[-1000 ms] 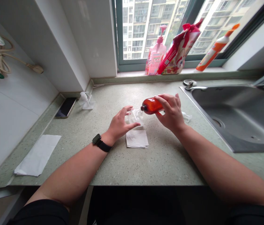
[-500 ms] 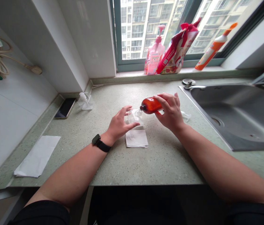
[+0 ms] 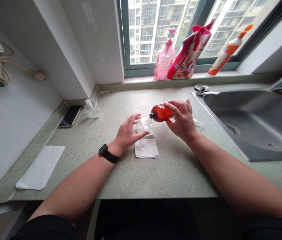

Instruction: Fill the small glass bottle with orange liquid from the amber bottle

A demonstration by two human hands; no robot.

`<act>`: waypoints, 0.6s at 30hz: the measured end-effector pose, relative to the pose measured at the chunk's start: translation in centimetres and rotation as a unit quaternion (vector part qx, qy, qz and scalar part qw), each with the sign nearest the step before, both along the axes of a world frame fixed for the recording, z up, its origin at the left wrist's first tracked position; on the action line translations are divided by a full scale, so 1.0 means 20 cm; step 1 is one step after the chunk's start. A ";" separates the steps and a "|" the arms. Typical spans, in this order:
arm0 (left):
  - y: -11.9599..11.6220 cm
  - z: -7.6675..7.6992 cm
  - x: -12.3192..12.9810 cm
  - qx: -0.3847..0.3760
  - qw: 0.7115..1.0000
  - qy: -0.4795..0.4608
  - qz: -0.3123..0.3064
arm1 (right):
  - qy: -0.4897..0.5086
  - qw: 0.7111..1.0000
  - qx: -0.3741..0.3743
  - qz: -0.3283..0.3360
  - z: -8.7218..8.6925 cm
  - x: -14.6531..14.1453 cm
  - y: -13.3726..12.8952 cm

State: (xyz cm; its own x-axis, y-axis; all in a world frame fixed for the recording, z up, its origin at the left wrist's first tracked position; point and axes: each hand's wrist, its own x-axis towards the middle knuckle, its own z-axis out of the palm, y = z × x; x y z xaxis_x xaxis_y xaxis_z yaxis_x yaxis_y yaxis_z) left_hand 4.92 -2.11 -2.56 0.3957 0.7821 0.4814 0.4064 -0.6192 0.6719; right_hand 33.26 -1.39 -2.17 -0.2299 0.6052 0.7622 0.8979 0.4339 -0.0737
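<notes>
1. Right hand (image 3: 182, 120): closed around the amber plastic bottle (image 3: 160, 112), fingers over its body. The bottle is tilted, neck downward toward 9 o'clock, held above the worktop (image 3: 131, 176).
2. Left hand (image 3: 127, 131): half open, fingers spread, curved around the clear plastic container (image 3: 144, 125). Contact cannot be confirmed. A black wristwatch (image 3: 107, 155) is on this wrist.
3. The bottle's mouth sits just beside the container, at the container's 3 o'clock.
4. Folded white tissue (image 3: 146, 148): at the container's 6 o'clock.
5. Labels: the pink pump bottle (image 3: 164, 56) stands on the windowsill at 12 o'clock. Its printing is too small to read.
</notes>
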 end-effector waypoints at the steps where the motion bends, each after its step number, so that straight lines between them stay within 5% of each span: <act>1: 0.00 0.00 0.00 0.000 1.000 -0.001 0.001 | -0.001 1.000 -0.002 -0.002 0.00 0.00 0.00; 18: 0.00 0.00 0.00 -0.002 1.000 0.010 0.004 | -0.005 1.000 0.007 -0.006 0.00 -0.01 0.00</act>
State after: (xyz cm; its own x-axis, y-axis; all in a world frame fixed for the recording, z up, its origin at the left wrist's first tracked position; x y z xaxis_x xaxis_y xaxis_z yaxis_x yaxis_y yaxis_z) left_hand 4.90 -2.12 -2.53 0.3995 0.7870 0.4701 0.4244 -0.6133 0.6661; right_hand 33.13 -1.43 -2.14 -0.2306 0.5980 0.7676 0.9040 0.4235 -0.0583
